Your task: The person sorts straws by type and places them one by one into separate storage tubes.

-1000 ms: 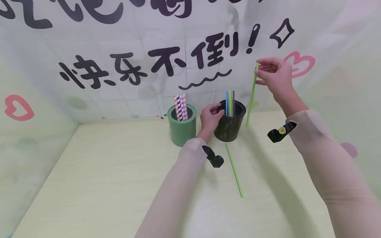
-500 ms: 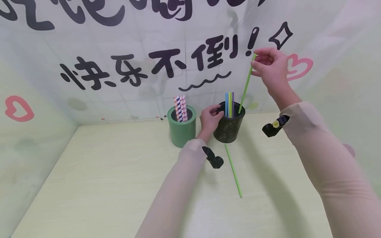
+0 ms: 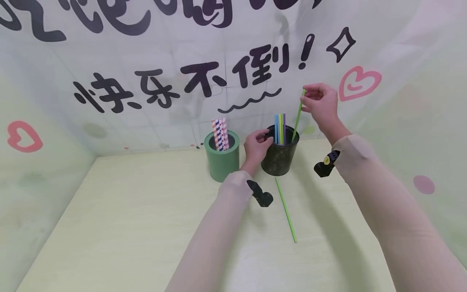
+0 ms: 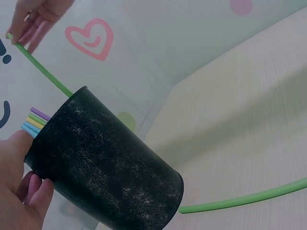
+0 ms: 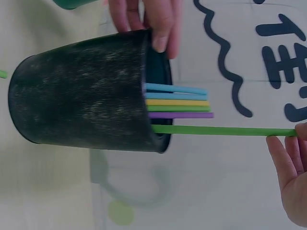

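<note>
My right hand (image 3: 322,103) pinches a green straw (image 3: 297,117) by its upper end. The straw's lower end is inside the black cup (image 3: 279,160), at the right side of its mouth. With my left hand (image 3: 256,148) I grip the cup's left rim, thumb and fingers either side of the wall, as the right wrist view shows. Several straws (image 5: 177,102) in blue, yellow, green and purple stand in the cup; their lower parts are hidden. On the table in front of the cup lies another green straw (image 3: 286,211).
A green cup (image 3: 223,166) with several patterned paper straws (image 3: 220,134) stands left of my left hand. The pale wooden table (image 3: 120,219) meets a printed wall sheet (image 3: 153,125) close behind both cups.
My right hand brought the green straw left from beside the black cup, over its mouth, then lowered it inside. My left hand stays on the rim.
</note>
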Demonstrator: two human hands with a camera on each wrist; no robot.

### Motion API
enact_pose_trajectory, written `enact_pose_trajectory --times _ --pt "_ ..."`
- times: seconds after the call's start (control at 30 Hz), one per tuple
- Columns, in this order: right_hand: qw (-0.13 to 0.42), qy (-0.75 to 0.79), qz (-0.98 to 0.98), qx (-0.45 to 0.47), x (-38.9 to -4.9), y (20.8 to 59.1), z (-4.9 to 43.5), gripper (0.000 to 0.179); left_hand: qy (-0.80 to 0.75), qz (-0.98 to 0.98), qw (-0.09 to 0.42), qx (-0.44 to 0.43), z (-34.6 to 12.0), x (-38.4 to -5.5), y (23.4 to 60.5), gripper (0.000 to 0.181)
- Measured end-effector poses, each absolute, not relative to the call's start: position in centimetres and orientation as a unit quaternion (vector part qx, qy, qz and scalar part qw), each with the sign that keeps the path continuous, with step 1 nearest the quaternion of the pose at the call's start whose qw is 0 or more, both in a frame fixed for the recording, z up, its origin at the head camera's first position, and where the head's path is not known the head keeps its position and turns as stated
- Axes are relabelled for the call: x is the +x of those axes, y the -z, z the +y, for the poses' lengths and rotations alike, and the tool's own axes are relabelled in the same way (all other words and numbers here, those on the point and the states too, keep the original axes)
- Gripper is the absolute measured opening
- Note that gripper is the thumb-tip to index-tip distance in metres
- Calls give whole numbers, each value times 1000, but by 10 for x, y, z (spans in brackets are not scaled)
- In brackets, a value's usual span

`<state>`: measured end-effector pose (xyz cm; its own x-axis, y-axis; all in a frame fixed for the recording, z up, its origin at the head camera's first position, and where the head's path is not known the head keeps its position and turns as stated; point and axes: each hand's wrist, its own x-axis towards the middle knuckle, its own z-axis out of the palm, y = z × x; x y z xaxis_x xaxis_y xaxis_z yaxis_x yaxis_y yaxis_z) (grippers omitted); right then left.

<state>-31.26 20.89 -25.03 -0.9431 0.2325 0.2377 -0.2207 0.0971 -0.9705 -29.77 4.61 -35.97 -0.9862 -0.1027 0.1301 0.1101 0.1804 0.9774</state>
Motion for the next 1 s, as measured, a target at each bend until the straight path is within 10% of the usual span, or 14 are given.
enact_pose_trajectory --times 1.0 --pt "58 -567 -821 -31 -335 306 196 33 649 -757 75 5 47 -302 364 28"
